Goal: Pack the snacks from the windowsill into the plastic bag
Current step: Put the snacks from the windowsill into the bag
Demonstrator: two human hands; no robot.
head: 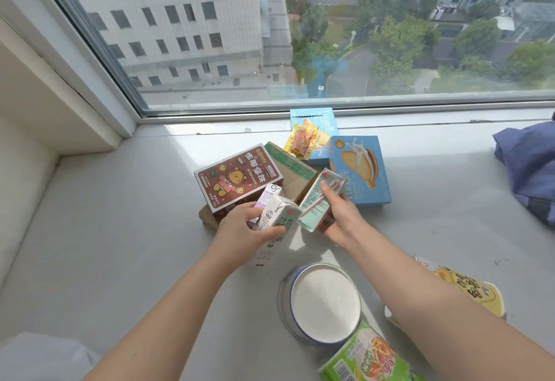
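- Nearest the lens, a green snack packet [371, 356] lies at the bottom edge. Just beyond it is a round white-lidded tin [326, 305], with a yellow tub [468, 290] to its right, partly behind the right forearm.
- At the lower-left corner is a pale, filmy shape [39, 356]. It may be the plastic bag, but it is too blurred to confirm. No other bag is in view.
- Left hand [243, 230]: fingers and thumb are curled round a white-and-green milk carton [280, 227]. A purple carton [268, 197] sits tight against it, apparently in the same grasp.
- Right hand [341, 217]: it grips a pale green drink carton [318, 200], tilted, with the thumb lying across the straw side.
- Behind the hands, a brown bear-print box [237, 176] leans on an open cardboard box [295, 173].
- Farther back is a blue biscuit box [360, 170], then a second blue box [315, 122] by the window frame with a yellow-orange wrapped snack [301, 142] resting on it.
- A blue cloth [528, 164] lies at the right edge of the windowsill [120, 230].
- Assessment: the step in hand is picking up, with three cartons lifted and nothing visibly bagged. Most snacks are still on the sill.
- The next move calls for carrying the cartons to the bag's mouth, and one hand will probably have to be freed to hold the bag open.
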